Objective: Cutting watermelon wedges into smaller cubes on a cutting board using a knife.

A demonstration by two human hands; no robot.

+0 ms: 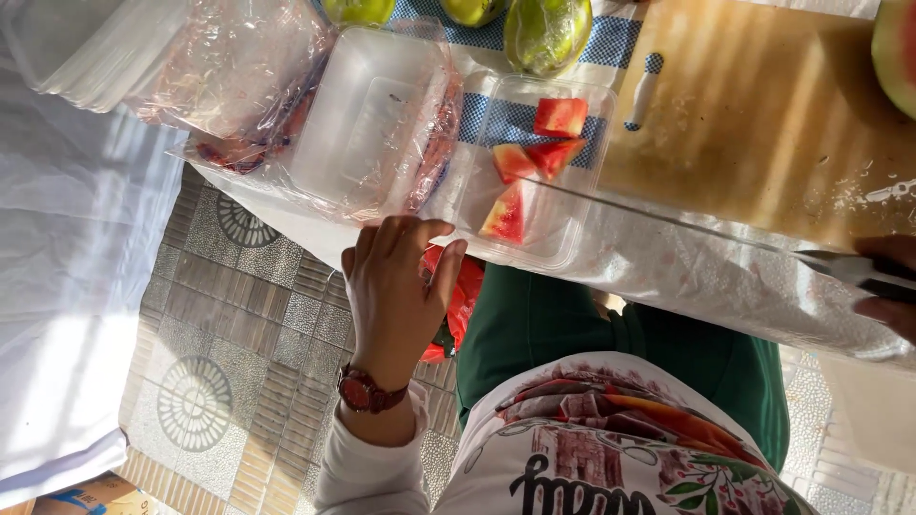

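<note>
Here, a clear plastic tray [534, 205] sits at the near edge of the bench [687, 277], holding four red watermelon chunks [530, 157] with room left for more, so the filling looks only partly done. The left hand [391, 286], with a dark red wristwatch [367, 391] at the wrist, reaches toward the bench edge just beside that tray; its fingers are loosely curled and hold nothing, their tips close to the tray's near left corner and to the stack beside it. That stack is a set of empty clear trays [372, 114] still partly in thin plastic wrap, touching the filled tray's left side. Further left lie more wrapped containers [224, 76], with something red showing through the film. The right hand [887, 281] is cut off by the picture's right edge; it grips a knife [840, 267] whose blade points back toward the tray. Beyond the tray lies a wooden cutting board [754, 114], wet with juice and bare in the middle, and at its far right corner part of a cut watermelon [897, 48] still waits. Three green fruits [546, 33] line the far edge on a blue checked cloth [611, 38]. Below the bench are a patterned tile floor [219, 324] and the person's green trousers [592, 324]. Nothing blocks the tray's open top.
</note>
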